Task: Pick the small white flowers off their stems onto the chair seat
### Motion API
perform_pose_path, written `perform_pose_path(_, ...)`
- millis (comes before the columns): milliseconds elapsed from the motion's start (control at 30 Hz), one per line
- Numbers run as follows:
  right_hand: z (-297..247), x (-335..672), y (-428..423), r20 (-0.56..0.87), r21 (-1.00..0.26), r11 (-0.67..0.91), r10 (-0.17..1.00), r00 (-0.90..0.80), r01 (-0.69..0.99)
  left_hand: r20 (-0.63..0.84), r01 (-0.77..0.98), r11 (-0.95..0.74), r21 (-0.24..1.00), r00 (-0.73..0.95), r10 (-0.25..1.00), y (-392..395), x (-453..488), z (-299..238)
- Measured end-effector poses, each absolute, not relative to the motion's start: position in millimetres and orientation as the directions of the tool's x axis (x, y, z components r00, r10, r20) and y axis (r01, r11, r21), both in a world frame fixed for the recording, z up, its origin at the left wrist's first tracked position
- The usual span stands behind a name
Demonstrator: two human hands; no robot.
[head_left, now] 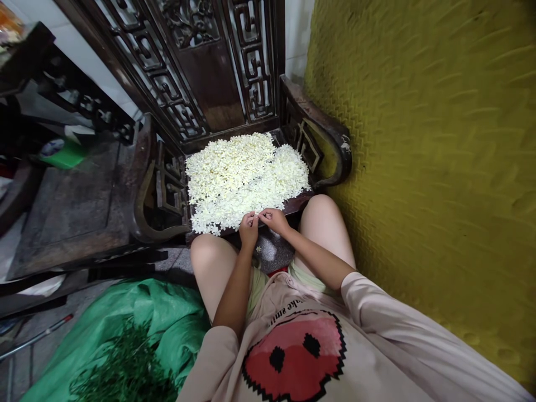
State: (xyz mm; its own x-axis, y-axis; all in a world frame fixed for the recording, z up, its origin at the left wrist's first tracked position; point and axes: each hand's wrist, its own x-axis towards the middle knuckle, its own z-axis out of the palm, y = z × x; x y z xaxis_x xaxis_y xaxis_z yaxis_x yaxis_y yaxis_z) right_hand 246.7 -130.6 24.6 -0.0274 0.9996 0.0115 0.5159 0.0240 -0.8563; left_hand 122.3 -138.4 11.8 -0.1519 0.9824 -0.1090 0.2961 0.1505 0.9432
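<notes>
A thick layer of small white flowers (247,173) covers most of the seat of a dark carved wooden chair (224,114). At the seat's front edge, my left hand (248,228) is closed in a pinch. Its fingertips meet those of my right hand (274,220), also pinched. Anything between the fingertips is too small to make out; a pale speck shows there. The nearest flowers lie just beyond both hands. Below them, a single loose flower (258,249) shows against the grey floor between my knees.
A yellow textured surface (431,167) rises along the right side. To the left stands another dark wooden seat (77,195) with a green box (65,153). Green plant sprigs (125,365) lie on a green sack (167,307) at lower left, near a metal rod (37,338).
</notes>
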Motion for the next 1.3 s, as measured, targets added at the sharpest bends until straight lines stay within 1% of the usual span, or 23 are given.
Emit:
perform_pose_path(100, 25.5, 245.5, -131.2, 0.008, -0.858, 0.022, 1.000, -0.029, 0.512, -0.051, 0.342, 0.115, 0.933, -0.191, 0.980, -142.4, 124.1, 14.1)
perform_pose_path(233, 27.0, 244.7, -132.1, -0.001, -0.860, 0.016, 0.999, -0.035, 0.511, 0.061, 0.450, 0.041, 0.892, -0.210, 0.976, -144.6, 126.0, 12.9)
perform_pose_path(400, 26.4, 245.4, -132.5, 0.002, -0.858, 0.018, 0.999, -0.032, 0.513, 0.105, 0.494, -0.004, 0.869, -0.176, 0.979, -143.8, 125.8, 9.7)
perform_pose_path(500, 24.5, 245.0, -132.0, 0.000, -0.863, 0.024, 0.999, -0.047, 0.505, 0.098, 0.502, 0.005, 0.865, -0.178, 0.979, -143.3, 124.8, 8.9)
perform_pose_path(733, 18.0, 243.2, -131.6, -0.010, -0.857, 0.015, 0.999, -0.046, 0.514, 0.011, 0.492, 0.098, 0.865, -0.213, 0.977, -141.9, 125.6, 9.0)
perform_pose_path(833, 18.4, 243.6, -132.4, -0.011, -0.848, 0.009, 0.999, -0.033, 0.531, 0.012, 0.519, 0.093, 0.850, -0.195, 0.981, -140.8, 126.4, 7.9)
perform_pose_path(1033, 22.5, 245.2, -133.8, 0.032, -0.813, 0.059, 0.998, -0.057, 0.579, 0.002, 0.541, 0.088, 0.837, -0.163, 0.987, -139.4, 124.6, 4.6)
perform_pose_path(1133, 20.7, 244.2, -132.1, -0.018, -0.856, 0.008, 0.999, -0.045, 0.517, -0.003, 0.552, 0.087, 0.829, -0.151, 0.989, -139.2, 123.9, 4.8)
perform_pose_path(1300, 14.4, 241.4, -125.8, -0.177, -0.932, -0.166, 0.984, -0.002, 0.323, 0.000, 0.618, 0.081, 0.782, -0.130, 0.991, -139.5, 126.0, 6.2)
